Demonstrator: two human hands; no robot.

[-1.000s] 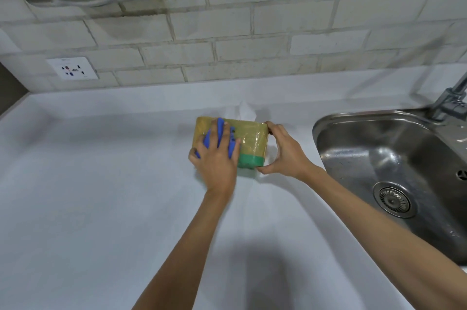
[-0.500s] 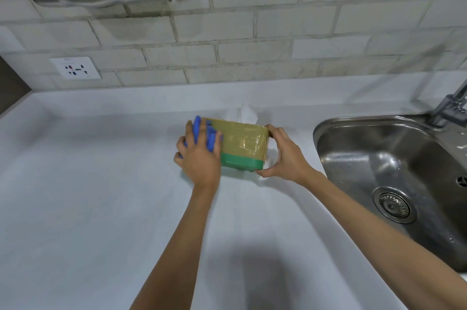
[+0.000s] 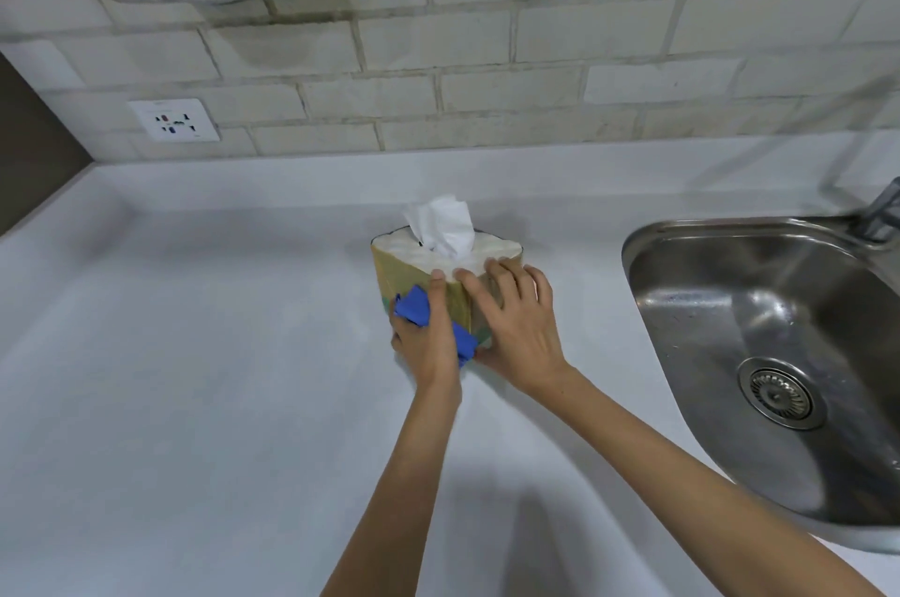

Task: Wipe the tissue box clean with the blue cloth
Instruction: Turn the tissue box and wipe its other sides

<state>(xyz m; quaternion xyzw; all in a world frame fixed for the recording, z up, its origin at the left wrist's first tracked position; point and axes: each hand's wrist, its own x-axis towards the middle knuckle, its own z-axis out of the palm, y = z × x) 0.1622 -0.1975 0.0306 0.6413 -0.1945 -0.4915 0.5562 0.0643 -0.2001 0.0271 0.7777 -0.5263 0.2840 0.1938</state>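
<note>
The tissue box stands upright on the white counter, olive-yellow sides with a green strip low down and a white top from which a white tissue sticks out. My left hand presses the crumpled blue cloth against the box's near side face. My right hand holds the box at its right near corner, fingers over the top edge. Both hands hide most of the near faces.
A steel sink with a round drain lies to the right, its tap at the far right edge. A wall socket sits on the brick-tiled wall at left. White counter spreads left and toward me.
The box was lying tilted with its top facing away; now it stands upright with the tissue on top. My left hand with the cloth moved from its left end to the near side.
</note>
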